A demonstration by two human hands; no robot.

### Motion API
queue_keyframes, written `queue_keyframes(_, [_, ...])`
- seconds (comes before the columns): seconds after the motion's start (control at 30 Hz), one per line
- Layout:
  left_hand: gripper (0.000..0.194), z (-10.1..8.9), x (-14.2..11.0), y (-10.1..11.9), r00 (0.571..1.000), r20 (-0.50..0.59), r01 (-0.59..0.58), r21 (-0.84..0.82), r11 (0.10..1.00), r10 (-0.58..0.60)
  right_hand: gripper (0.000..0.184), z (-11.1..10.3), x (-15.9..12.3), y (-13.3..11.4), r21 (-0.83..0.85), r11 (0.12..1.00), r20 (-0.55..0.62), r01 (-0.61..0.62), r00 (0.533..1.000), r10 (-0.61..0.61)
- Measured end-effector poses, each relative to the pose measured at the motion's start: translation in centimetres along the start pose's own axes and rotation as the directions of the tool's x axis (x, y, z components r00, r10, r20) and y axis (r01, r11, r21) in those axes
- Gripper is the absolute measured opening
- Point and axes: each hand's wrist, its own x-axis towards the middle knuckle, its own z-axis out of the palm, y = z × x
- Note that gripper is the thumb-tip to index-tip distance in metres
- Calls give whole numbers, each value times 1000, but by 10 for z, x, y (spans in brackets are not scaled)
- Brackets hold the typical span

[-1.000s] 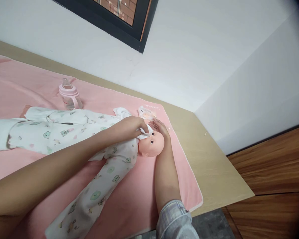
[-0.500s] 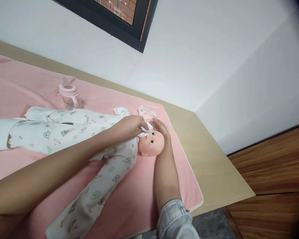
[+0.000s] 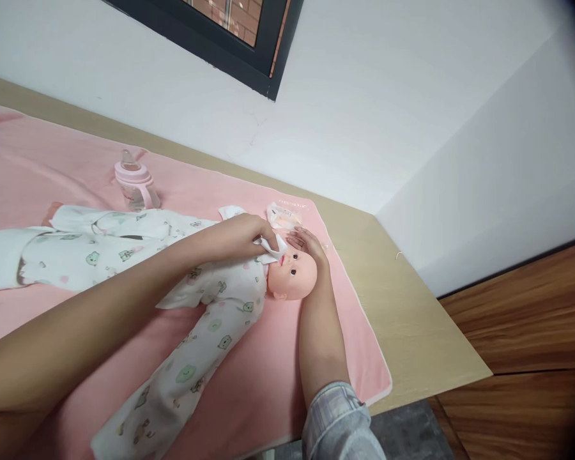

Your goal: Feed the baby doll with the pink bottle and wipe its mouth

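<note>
A bald baby doll (image 3: 294, 281) lies on its back on a pink blanket, in white clothes with small printed animals. My left hand (image 3: 253, 235) is closed on a white tissue (image 3: 274, 250), which it holds at the doll's mouth and chin. Around the far side of the doll's head curves my right hand (image 3: 309, 244), its fingers stretched out along the cheek and its wrist beside the crown. Just beyond the fingers lies a small clear plastic packet (image 3: 283, 216) with something peach-coloured inside.
A pink-lidded baby bottle (image 3: 137, 185) with handles stands beyond the doll's legs. The pink blanket (image 3: 354, 345) covers much of a light wooden table (image 3: 412, 326). Behind it rises a white wall (image 3: 345, 108) with a dark-framed window (image 3: 263, 64). Wood-grain panelling (image 3: 531, 306) is at right.
My left hand has drawn a little left and away from the doll's nose with the tissue, so more of the mouth shows. My right hand and the doll's head have hardly moved.
</note>
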Motion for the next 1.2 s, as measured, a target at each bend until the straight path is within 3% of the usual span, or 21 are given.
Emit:
queue_keyframes(0.37, [17, 13, 6, -8, 996, 30, -87, -5, 996, 87, 11, 7, -8, -7, 16, 1000, -26, -23, 999, 23])
queue_keyframes(0.77, [14, 16, 7, -7, 998, -36, -43, 85, 995, 46, 7, 13, -16, -13, 15, 999, -35, -29, 999, 29])
queue_keyframes(1.2, [18, 14, 6, -8, 994, -107, -9, 144, 990, 25, 11, 5, -5, -5, 3, 1000, -10, -21, 1000, 21])
